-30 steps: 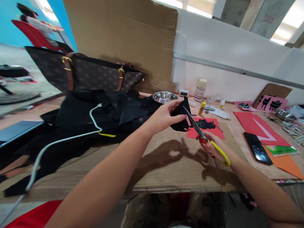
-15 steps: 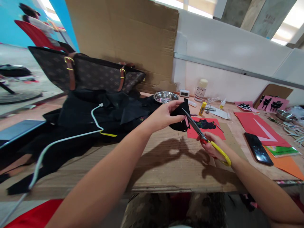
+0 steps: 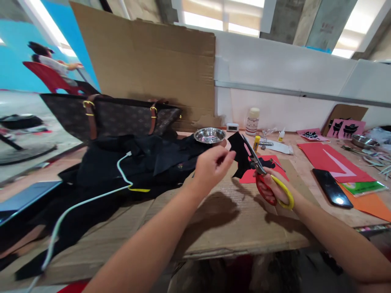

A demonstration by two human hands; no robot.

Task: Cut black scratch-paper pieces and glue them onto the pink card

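Scissors (image 3: 258, 166) are a fun mix: one loop red, the other yellow, blades plain silver-grey. Paper at the blades is solid black (image 3: 237, 149); the sheet lying behind it is bright red (image 3: 248, 176). Worktop's (image 3: 309, 176) pinkish, with a tan cardboard mat (image 3: 232, 236) along the front edge. Toward the right edge: a red sheet (image 3: 316, 151) with a pale pink strip (image 3: 332, 162), black phone (image 3: 332, 188), green packet (image 3: 363, 187), orange paper (image 3: 374, 206). Near the back right corner, pink cards (image 3: 361, 127) carry black shapes. Left side's got black fabric (image 3: 165, 156), a pale mint cable (image 3: 88, 200) with a yellow tag (image 3: 139, 190), and a dark brown bag (image 3: 122, 119) with a lighter repeating motif, tan-brown straps (image 3: 92, 122) and gold buckles.
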